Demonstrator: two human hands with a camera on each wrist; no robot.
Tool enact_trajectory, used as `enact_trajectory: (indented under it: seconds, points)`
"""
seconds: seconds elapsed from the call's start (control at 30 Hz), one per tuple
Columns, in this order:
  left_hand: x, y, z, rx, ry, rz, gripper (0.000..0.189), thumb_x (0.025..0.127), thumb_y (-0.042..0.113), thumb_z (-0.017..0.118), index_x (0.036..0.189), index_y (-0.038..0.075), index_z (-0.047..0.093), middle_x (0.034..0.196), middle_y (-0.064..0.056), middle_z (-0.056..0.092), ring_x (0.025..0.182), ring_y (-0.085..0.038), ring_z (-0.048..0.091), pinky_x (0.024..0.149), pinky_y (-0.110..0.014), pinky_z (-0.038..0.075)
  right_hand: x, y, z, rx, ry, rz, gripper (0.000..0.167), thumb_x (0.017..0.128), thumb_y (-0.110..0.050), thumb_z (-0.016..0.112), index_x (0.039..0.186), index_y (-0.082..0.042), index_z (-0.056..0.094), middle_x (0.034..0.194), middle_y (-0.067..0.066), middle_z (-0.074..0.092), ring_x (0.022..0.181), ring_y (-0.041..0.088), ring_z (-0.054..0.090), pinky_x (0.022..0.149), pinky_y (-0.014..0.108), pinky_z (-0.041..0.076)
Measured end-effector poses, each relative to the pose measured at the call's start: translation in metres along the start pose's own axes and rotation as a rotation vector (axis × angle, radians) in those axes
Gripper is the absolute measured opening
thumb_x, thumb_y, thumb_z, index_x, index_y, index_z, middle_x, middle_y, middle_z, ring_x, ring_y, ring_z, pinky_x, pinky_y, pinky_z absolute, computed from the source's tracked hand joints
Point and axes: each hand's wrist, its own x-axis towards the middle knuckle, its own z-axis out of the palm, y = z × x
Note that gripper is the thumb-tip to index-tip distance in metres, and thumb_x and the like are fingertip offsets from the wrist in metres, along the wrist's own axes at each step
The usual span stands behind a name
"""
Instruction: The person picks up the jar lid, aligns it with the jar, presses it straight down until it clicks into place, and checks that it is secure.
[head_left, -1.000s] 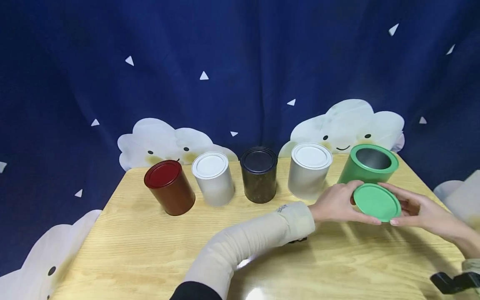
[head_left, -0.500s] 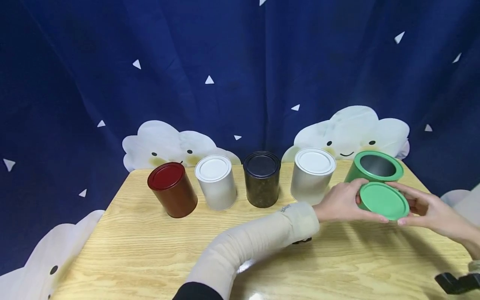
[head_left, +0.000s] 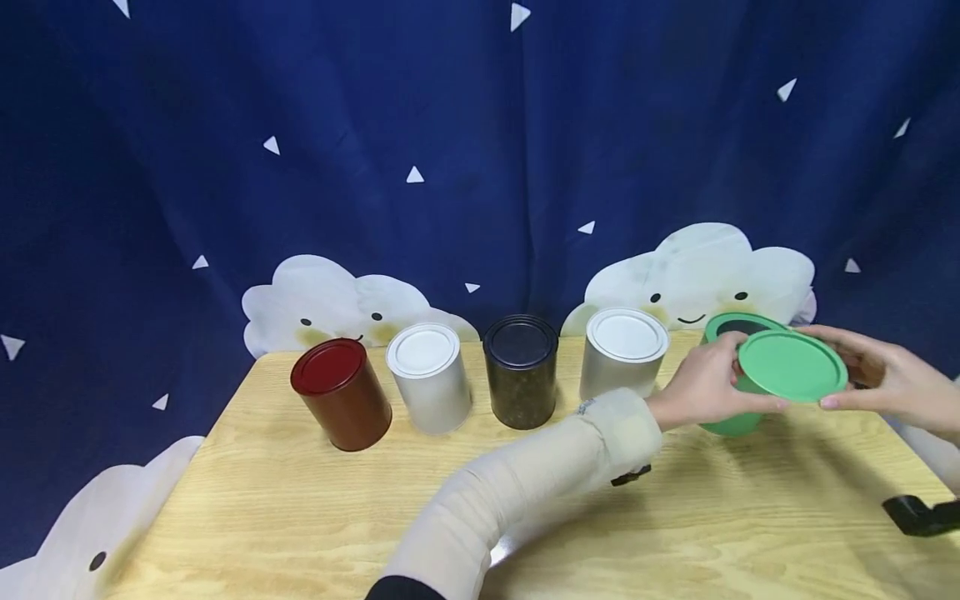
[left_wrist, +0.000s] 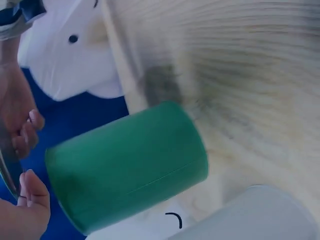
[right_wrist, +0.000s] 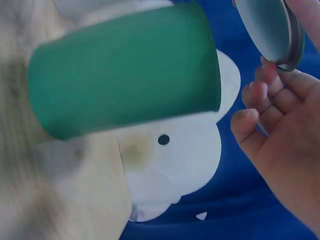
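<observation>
A round green lid (head_left: 793, 365) is held up between both hands, top face toward the head camera. My left hand (head_left: 708, 385) pinches its left edge, thumb along the near rim. On the opposite side my right hand (head_left: 888, 375) pinches the right edge with thumb and fingers. Behind and below the lid stands an open green can (head_left: 738, 423), its dark opening partly hidden by the lid and left hand. In the right wrist view the bare metal underside of the lid (right_wrist: 265, 30) shows above the level of the can's rim, apart from the green can (right_wrist: 125, 75).
To the left, in a row on the wooden table (head_left: 300, 517), stand lidded cans: a white can (head_left: 622, 358), a black can (head_left: 521, 375), another white can (head_left: 431, 379) and a dark red can (head_left: 343, 396). A blue curtain (head_left: 375, 100) with clouds hangs behind the table.
Both hands have raised the green lid and carried it to the right and farther back, so it now overlaps the can's opening in the head view. The head view has shifted slightly.
</observation>
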Motion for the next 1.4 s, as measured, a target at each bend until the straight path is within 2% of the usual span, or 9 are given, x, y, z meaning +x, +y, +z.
enact_trajectory:
  seconds: [0.13,0.23,0.4,0.6,0.83,0.97,1.1,1.2,1.4]
  points:
    - [0.014,0.002,-0.005,0.035,0.023,0.022,0.068,0.068,0.043,0.077,0.122,0.015,0.049,0.091,0.015,0.054,0.079,0.008,0.048,0.066,-0.004,0.034,0.009,0.002,-0.010,-0.105,0.003,0.065,0.076,0.073,0.007,0.069,0.139,-0.006,0.033,0.116,-0.018,0.038,0.096,-0.009,0.042,0.066,0.011,0.038]
    - [0.024,0.001,-0.008,0.083,0.033,0.007,0.065,0.066,0.046,0.077,0.119,0.017,0.055,0.100,0.015,0.056,0.090,0.006,0.045,0.073,-0.005,0.032,0.013,0.006,-0.014,-0.125,-0.001,0.100,0.072,0.075,0.004,0.069,0.138,-0.005,0.035,0.120,-0.014,0.030,0.097,-0.008,0.036,0.067,0.012,0.035]
    - [0.035,-0.001,-0.007,0.121,0.017,-0.091,0.066,0.066,0.050,0.076,0.121,0.020,0.055,0.106,0.013,0.054,0.099,0.000,0.041,0.075,-0.009,0.031,0.020,0.014,-0.017,-0.105,-0.031,0.154,0.068,0.079,-0.001,0.067,0.138,-0.006,0.034,0.124,-0.009,0.027,0.097,-0.006,0.036,0.068,0.015,0.036]
    - [0.044,-0.008,-0.010,0.149,-0.006,-0.186,0.069,0.067,0.053,0.073,0.125,0.024,0.052,0.112,0.010,0.046,0.099,-0.005,0.037,0.074,-0.015,0.029,0.033,0.022,-0.018,-0.019,-0.086,0.151,0.066,0.082,0.003,0.062,0.139,-0.007,0.032,0.119,-0.014,0.038,0.092,-0.001,0.050,0.069,0.019,0.042]
    - [0.049,-0.015,-0.012,0.193,-0.039,-0.207,0.072,0.068,0.052,0.073,0.129,0.022,0.050,0.123,0.007,0.042,0.107,-0.008,0.034,0.080,-0.015,0.029,0.038,0.027,-0.013,0.038,-0.108,0.142,0.066,0.082,0.002,0.062,0.139,-0.005,0.031,0.114,-0.016,0.045,0.089,0.004,0.054,0.070,0.020,0.043]
    - [0.053,-0.016,-0.013,0.213,-0.057,-0.212,0.069,0.068,0.050,0.073,0.126,0.020,0.052,0.122,0.007,0.043,0.108,-0.008,0.034,0.081,-0.015,0.028,0.040,0.032,-0.010,0.034,-0.123,0.128,0.067,0.084,0.001,0.061,0.141,-0.006,0.028,0.113,-0.015,0.045,0.092,0.001,0.052,0.071,0.019,0.043]
    - [0.057,-0.014,-0.014,0.234,-0.096,-0.244,0.051,0.068,0.048,0.075,0.107,0.021,0.059,0.114,0.007,0.044,0.101,-0.009,0.035,0.075,-0.016,0.030,0.041,0.034,-0.008,0.026,-0.145,0.144,0.068,0.085,-0.003,0.061,0.143,-0.007,0.026,0.117,-0.017,0.040,0.098,-0.007,0.045,0.072,0.016,0.041]
    - [0.059,-0.013,-0.014,0.247,-0.128,-0.267,0.040,0.068,0.047,0.075,0.093,0.020,0.059,0.108,0.006,0.044,0.095,-0.009,0.035,0.070,-0.017,0.031,0.041,0.033,-0.008,0.016,-0.150,0.163,0.068,0.085,-0.004,0.062,0.143,-0.007,0.026,0.119,-0.015,0.038,0.099,-0.009,0.042,0.073,0.015,0.040]
    - [0.060,-0.013,-0.014,0.294,-0.141,-0.266,0.039,0.072,0.047,0.071,0.096,0.019,0.059,0.106,0.005,0.044,0.094,-0.010,0.035,0.068,-0.017,0.032,0.042,0.028,-0.009,-0.062,-0.153,0.227,0.068,0.085,-0.012,0.063,0.143,-0.012,0.028,0.126,0.000,0.035,0.103,-0.007,0.034,0.075,0.017,0.036]
